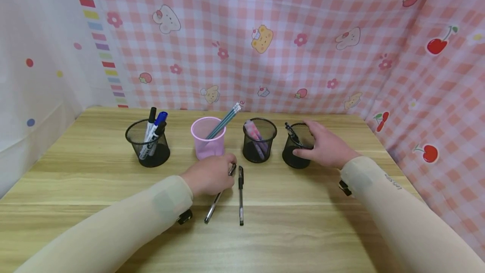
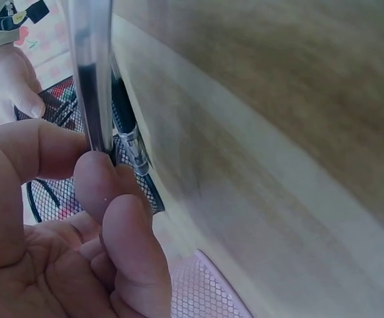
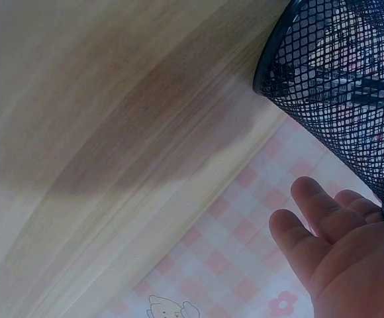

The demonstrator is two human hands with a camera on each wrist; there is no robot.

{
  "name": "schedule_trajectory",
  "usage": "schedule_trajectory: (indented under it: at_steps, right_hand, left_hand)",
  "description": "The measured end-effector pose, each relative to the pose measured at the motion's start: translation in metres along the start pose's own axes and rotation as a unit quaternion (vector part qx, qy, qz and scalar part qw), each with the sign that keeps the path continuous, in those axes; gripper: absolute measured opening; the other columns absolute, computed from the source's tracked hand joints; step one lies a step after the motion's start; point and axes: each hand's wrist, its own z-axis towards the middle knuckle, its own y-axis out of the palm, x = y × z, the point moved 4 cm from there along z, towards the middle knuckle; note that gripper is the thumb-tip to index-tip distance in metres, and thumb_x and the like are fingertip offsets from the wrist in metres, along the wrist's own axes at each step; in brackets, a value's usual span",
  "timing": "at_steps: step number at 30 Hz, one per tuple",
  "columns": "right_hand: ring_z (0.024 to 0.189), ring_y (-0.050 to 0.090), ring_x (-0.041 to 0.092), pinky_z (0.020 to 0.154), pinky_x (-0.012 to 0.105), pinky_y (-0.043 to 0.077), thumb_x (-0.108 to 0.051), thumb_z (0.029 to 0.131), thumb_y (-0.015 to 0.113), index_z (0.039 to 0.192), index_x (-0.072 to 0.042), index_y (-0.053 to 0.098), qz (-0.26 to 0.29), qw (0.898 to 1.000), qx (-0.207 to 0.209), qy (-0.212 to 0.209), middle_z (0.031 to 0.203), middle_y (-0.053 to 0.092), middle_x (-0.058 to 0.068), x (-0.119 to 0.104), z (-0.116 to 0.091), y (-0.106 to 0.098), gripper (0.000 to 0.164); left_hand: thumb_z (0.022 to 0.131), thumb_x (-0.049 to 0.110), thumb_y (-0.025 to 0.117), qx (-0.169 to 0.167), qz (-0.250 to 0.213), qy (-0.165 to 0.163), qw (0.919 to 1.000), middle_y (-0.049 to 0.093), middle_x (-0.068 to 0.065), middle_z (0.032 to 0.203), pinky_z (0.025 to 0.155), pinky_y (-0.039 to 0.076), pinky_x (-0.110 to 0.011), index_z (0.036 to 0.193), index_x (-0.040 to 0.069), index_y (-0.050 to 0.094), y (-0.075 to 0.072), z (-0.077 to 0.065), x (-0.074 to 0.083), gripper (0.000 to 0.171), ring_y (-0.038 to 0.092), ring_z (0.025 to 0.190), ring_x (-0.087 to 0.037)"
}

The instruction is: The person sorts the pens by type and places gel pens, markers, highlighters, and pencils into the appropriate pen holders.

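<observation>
My left hand (image 1: 212,175) pinches a clear-barrelled gel pen (image 1: 214,208) with a black cap between thumb and fingertips, and the pen slants low over the table. In the left wrist view the pen's barrel (image 2: 91,86) rises from the fingertips. Just right of it, a second gel pen (image 1: 241,195) lies on the wood. My right hand (image 1: 329,144) holds the rim of the rightmost black mesh pen holder (image 1: 296,159), thumb in front and a finger behind; black pens (image 1: 291,132) lean inside. The right wrist view shows other fingers (image 3: 324,212) stretched beside the mesh.
A black mesh holder (image 1: 158,159) with markers (image 1: 151,132) stands at the left. Beside it, a pink mesh holder (image 1: 208,148) contains teal pencils (image 1: 223,123). Another black mesh holder (image 1: 257,157) bears pink and purple pens (image 1: 254,132). A patterned curtain (image 1: 235,54) borders the table (image 1: 295,231).
</observation>
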Motion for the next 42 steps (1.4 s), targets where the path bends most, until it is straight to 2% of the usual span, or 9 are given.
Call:
schedule_trajectory:
  at_steps: [8,14,19,25,32,37,42]
  right_hand:
    - [0.158,0.028,0.044,0.124,0.066,0.029,-0.056,0.092,0.075,0.168,-0.007,0.016,0.004,1.000,-0.002,0.002,0.173,0.023,0.022,0.000,0.000,0.000,0.108]
    - [0.157,0.028,0.044,0.124,0.066,0.029,-0.057,0.092,0.075,0.168,-0.007,0.017,0.001,1.000,0.005,-0.001,0.172,0.024,0.022,-0.002,-0.001,0.000,0.108]
    - [0.157,0.029,0.044,0.124,0.066,0.029,-0.056,0.092,0.075,0.168,-0.007,0.018,0.002,1.000,0.007,-0.006,0.172,0.025,0.022,-0.003,-0.002,-0.001,0.107]
    - [0.157,0.029,0.044,0.124,0.065,0.030,-0.055,0.092,0.076,0.168,-0.008,0.018,0.006,1.000,0.006,-0.007,0.172,0.025,0.022,-0.003,-0.001,0.000,0.106]
    - [0.157,0.028,0.044,0.124,0.065,0.030,-0.056,0.093,0.075,0.168,-0.008,0.016,0.003,1.000,0.005,-0.004,0.173,0.024,0.022,-0.002,-0.001,0.000,0.107]
    - [0.157,0.029,0.045,0.124,0.066,0.030,-0.056,0.092,0.075,0.168,-0.008,0.017,0.002,1.000,0.006,-0.005,0.172,0.024,0.022,-0.001,0.000,0.001,0.107]
    - [0.157,0.029,0.044,0.124,0.066,0.031,-0.056,0.092,0.075,0.168,-0.008,0.016,0.003,1.000,0.004,-0.001,0.173,0.023,0.022,0.000,0.001,0.001,0.108]
  left_hand:
    - [0.095,0.025,0.069,0.015,-0.016,0.006,0.9997,0.074,-0.011,0.123,0.079,0.058,-0.040,0.151,0.017,0.053,-0.004,0.000,0.002,0.059,0.066,0.088,-0.022]
    - [0.095,0.023,0.069,0.022,-0.037,0.010,0.9990,0.073,-0.011,0.124,0.065,0.055,-0.034,0.153,0.015,0.051,-0.006,-0.001,0.003,0.061,0.066,0.077,-0.020]
    - [0.097,0.023,0.068,0.028,-0.060,0.014,0.9977,0.073,-0.007,0.106,0.061,0.054,-0.035,0.154,0.015,0.050,-0.007,-0.001,0.003,0.060,0.064,0.068,-0.020]
    - [0.097,0.024,0.067,0.048,-0.064,0.017,0.9967,0.069,-0.003,0.097,0.062,0.052,-0.034,0.153,0.017,0.051,-0.011,0.000,0.005,0.059,0.062,0.070,-0.019]
    - [0.096,0.017,0.063,0.057,-0.110,0.011,0.9923,0.058,0.000,0.066,0.050,0.048,-0.031,0.153,0.019,0.050,-0.015,0.000,0.010,0.058,0.055,0.053,-0.015]
    - [0.097,0.015,0.062,0.077,-0.128,0.023,0.9886,0.062,-0.001,0.073,0.052,0.049,-0.032,0.154,0.019,0.048,-0.019,-0.002,0.013,0.059,0.057,0.058,-0.016]
    - [0.098,0.014,0.062,0.109,-0.149,0.050,0.9816,0.067,-0.001,0.081,0.059,0.054,-0.032,0.154,0.014,0.048,-0.023,-0.002,0.016,0.057,0.062,0.065,-0.016]
